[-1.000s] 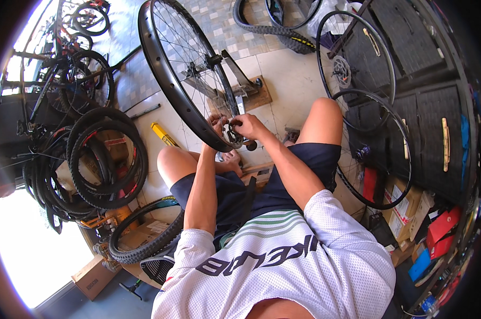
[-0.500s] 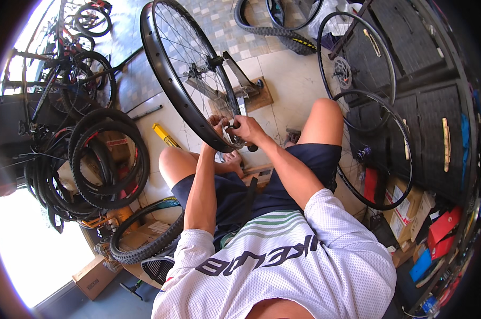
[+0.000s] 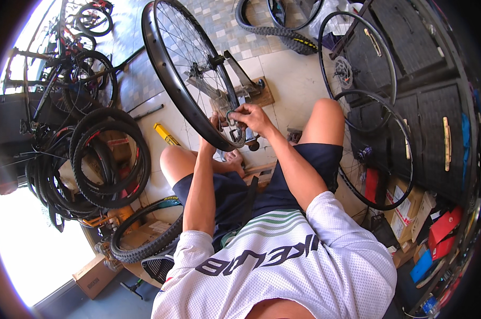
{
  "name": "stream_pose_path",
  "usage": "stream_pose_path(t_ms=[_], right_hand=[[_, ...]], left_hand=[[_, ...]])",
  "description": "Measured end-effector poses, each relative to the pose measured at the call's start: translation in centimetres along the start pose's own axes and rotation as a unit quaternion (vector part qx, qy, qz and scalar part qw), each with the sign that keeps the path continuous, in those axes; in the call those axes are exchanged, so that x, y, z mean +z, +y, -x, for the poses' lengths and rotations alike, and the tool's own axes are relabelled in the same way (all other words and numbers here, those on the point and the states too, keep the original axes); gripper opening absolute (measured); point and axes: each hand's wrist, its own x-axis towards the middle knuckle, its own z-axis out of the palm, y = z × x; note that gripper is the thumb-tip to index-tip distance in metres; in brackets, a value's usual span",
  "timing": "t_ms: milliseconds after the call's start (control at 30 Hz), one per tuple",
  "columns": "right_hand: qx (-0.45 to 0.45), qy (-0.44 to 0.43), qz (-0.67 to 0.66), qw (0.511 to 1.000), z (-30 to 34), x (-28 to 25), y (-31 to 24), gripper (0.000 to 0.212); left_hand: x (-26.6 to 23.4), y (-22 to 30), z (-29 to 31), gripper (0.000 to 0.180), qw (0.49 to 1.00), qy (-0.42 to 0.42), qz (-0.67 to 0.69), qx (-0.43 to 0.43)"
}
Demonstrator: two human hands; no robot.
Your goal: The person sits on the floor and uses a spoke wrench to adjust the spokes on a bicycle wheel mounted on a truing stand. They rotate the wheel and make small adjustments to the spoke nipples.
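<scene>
A bicycle wheel [image 3: 178, 87] without a tyre stands upright in a metal truing stand [image 3: 242, 76] on a wooden base. My left hand [image 3: 216, 126] is at the near part of the black rim, its fingers curled among the spokes. What those fingers pinch is partly hidden by the rim and too small to make out. On the right side of the rim my right hand [image 3: 253, 118] is closed, thumb and forefinger pinching a small round spoke wrench [image 3: 230, 117] against the spokes. The wheel stands between my bent knees.
Several tyres [image 3: 110, 154] hang at the left beside parked bicycles [image 3: 81, 74]. A yellow tool [image 3: 166, 134] lies on the floor. At the right, bare rims [image 3: 410, 159] lean against black cabinets [image 3: 410, 127]. Another tyre [image 3: 299, 43] lies beyond the stand.
My right hand has shifted slightly right and its fingers have spread a little, bringing the wrench into clearer sight. My left hand stays by the spokes. The rim appears to have turned a little.
</scene>
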Motion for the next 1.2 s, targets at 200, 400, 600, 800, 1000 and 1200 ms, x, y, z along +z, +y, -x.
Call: stream_pose_path(t_ms=[200, 400, 600, 800, 1000, 1200], right_hand=[[-0.011, 0.021, 0.164, 0.986, -1.5, -1.9, 3.1, 0.020], [0.017, -0.006, 0.190, 0.982, -1.5, -0.4, 5.2, 0.021], [0.033, 0.000, 0.184, 0.982, -2.3, -0.3, 6.6, 0.021], [0.051, -0.058, 0.133, 0.988, -2.1, -0.2, 5.9, 0.022], [0.156, -0.140, -0.027, 0.978, -0.6, -0.6, 2.8, 0.030], [0.147, -0.149, 0.031, 0.977, -0.5, 0.1, 2.2, 0.030]], left_hand=[[0.7, -0.8, -0.3, 0.044, 0.997, 0.019, -0.076, 0.011], [1.7, -1.9, -0.5, 0.043, 0.995, 0.042, -0.087, 0.033], [1.8, -1.6, -1.1, 0.042, 0.996, 0.019, -0.081, 0.030], [1.9, -1.6, -1.2, 0.036, 0.995, 0.022, -0.086, 0.041], [2.0, -0.6, -0.8, 0.034, 0.998, 0.026, -0.050, 0.018], [1.7, -0.9, -0.9, 0.032, 1.000, 0.028, -0.012, -0.001]])
